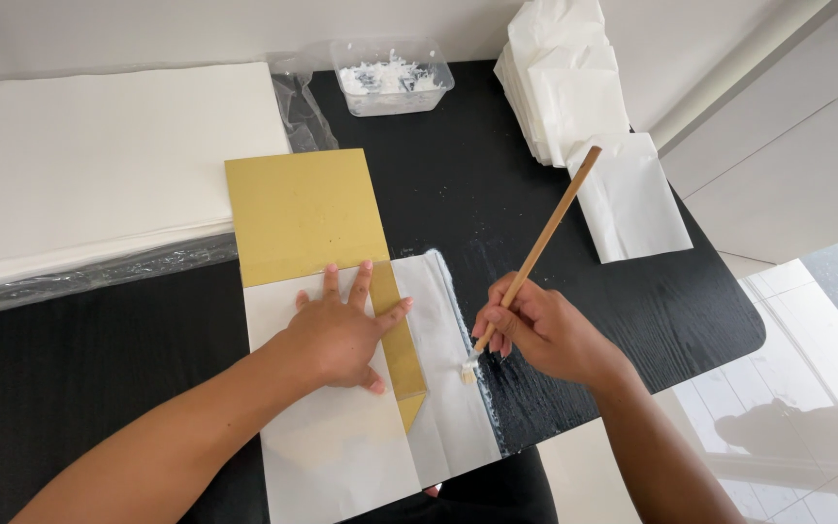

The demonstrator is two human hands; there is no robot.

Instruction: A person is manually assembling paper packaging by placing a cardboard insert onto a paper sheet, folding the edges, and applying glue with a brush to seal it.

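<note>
Left hand (338, 335) flat, fingers spread, pressing the white paper sheet (341, 456) and flat gold cardboard panel (305, 213) at frame centre. Right hand (540, 330) fingers clamped on a long wooden-handled brush (537, 247) — bristle tip touching the sheet's right flap. Clear plastic tub of white paste (392, 78) top centre; folded white paper stack (574, 87) upper right — all on the black table (99, 388).

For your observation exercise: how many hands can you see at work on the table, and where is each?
2. The left hand lies flat on the white paper and gold card. The right hand holds a wooden brush at the paper's right edge. None seems hidden.
</note>
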